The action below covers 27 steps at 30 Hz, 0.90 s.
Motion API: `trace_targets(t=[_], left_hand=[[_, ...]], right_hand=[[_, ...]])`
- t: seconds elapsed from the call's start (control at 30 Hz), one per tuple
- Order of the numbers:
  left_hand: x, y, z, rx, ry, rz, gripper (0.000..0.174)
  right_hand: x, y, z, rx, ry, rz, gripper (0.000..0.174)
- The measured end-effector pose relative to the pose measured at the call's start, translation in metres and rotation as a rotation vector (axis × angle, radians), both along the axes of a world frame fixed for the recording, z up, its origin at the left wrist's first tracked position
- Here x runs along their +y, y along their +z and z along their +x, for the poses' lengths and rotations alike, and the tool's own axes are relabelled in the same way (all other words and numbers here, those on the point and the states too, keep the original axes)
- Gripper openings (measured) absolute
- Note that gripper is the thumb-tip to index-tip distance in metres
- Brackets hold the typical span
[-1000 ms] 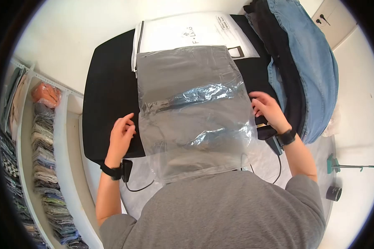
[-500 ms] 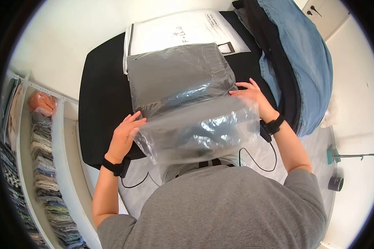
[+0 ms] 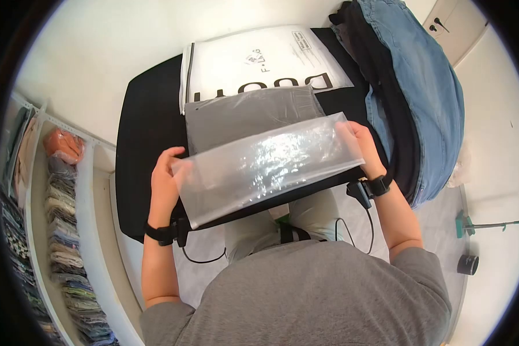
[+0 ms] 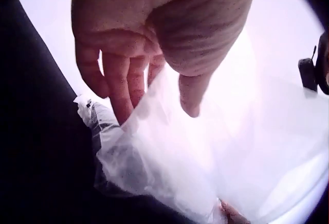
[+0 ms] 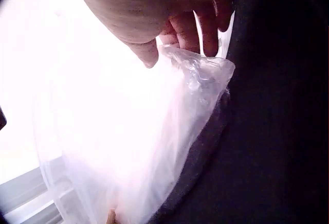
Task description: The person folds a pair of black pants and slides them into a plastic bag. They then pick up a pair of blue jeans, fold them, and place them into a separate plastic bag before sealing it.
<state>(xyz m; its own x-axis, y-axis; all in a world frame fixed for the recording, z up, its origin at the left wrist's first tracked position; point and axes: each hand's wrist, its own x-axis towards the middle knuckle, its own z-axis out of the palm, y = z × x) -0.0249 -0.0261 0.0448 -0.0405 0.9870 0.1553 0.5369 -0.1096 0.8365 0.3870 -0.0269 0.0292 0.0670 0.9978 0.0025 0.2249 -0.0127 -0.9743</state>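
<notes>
A folded grey garment (image 3: pixel 230 122) lies in a clear plastic bag on the black table, its lower part covered in the head view. The bag's loose near end (image 3: pixel 271 164) is raised as a wide, shiny flap across the front. My left hand (image 3: pixel 167 181) holds the flap's left side; in the left wrist view the plastic (image 4: pixel 169 136) passes between thumb and fingers. At the flap's right end, my right hand (image 3: pixel 362 144) grips the other side. The right wrist view shows crinkled plastic (image 5: pixel 203 80) right at those fingertips.
Behind the garment lies a white printed zip bag (image 3: pixel 230 63). Blue jeans (image 3: pixel 421 98) and dark trousers are heaped along the table's right side. Shelves of bagged, folded clothes (image 3: pixel 69 230) stand at the left. Cables hang from both wrists.
Both hands have come in from beside the bag to its sides. The bag's near end has lifted off my lap side and folded up over the garment. More of the white bag's print shows.
</notes>
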Motion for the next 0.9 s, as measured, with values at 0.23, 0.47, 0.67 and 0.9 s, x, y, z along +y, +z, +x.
trace_targets(t=[0.23,0.47,0.67,0.9], left_hand=[[0.03,0.013,-0.023,-0.361,-0.359,-0.066,0.041],[0.076,-0.017,-0.016,-0.389,-0.127,-0.513,0.043],[0.077,-0.011,-0.015,-0.385,-0.097,-0.565,0.04],[0.094,0.001,-0.014,-0.428,-0.158,-0.129,0.019]], right_hand=[[0.024,0.018,0.0,0.413,0.202,0.109,0.014],[0.065,-0.012,0.002,0.421,0.052,-0.215,0.023],[0.042,0.004,-0.004,0.436,-0.056,-0.239,0.023],[-0.019,-0.018,-0.004,0.372,-0.129,0.001,0.017]])
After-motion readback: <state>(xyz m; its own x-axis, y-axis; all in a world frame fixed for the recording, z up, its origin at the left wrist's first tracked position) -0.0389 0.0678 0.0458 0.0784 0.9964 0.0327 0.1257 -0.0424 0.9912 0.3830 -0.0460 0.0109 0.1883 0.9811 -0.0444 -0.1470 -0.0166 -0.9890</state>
